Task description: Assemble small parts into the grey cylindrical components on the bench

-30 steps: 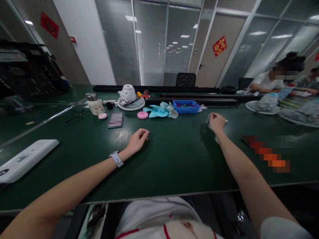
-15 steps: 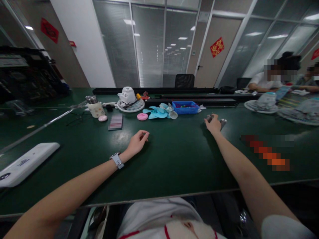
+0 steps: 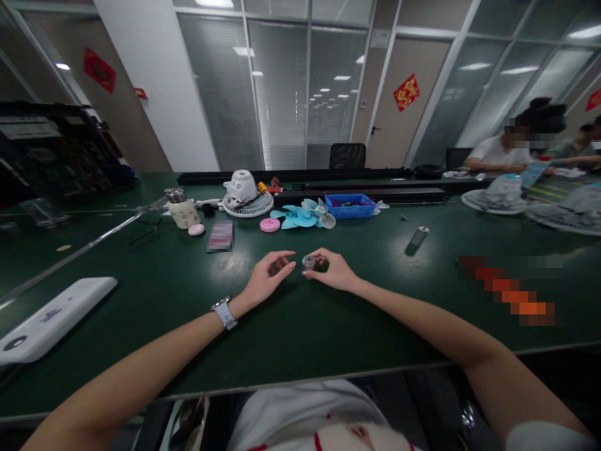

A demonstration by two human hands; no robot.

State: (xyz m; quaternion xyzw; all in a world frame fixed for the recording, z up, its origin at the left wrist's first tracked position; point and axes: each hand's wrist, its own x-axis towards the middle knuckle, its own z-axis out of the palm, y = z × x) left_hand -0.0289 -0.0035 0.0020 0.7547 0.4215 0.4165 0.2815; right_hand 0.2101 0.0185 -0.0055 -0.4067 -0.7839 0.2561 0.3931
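Note:
My right hand (image 3: 334, 269) grips a small silvery cylinder (image 3: 308, 263) between thumb and fingers, just above the table's middle. Its exact kind is too small to make out. Close by on the left, my left hand (image 3: 272, 274) has thumb and forefinger apart and holds nothing; a gap separates it from the cylinder. A second grey cylinder (image 3: 417, 239), like a battery cell, stands on the green table to the right.
Along the back are a white fan body (image 3: 243, 188), blue fan blades (image 3: 303, 215), a pink round piece (image 3: 270, 225) and a blue tray (image 3: 350, 207) of parts. A patterned bottle (image 3: 182, 210) and a white case (image 3: 56, 321) stand left. Another person (image 3: 498, 150) sits far right.
My right hand has come left to the middle with a silvery cylinder, leaving the other cylinder standing at right. My left hand's fingers have spread and shifted slightly right.

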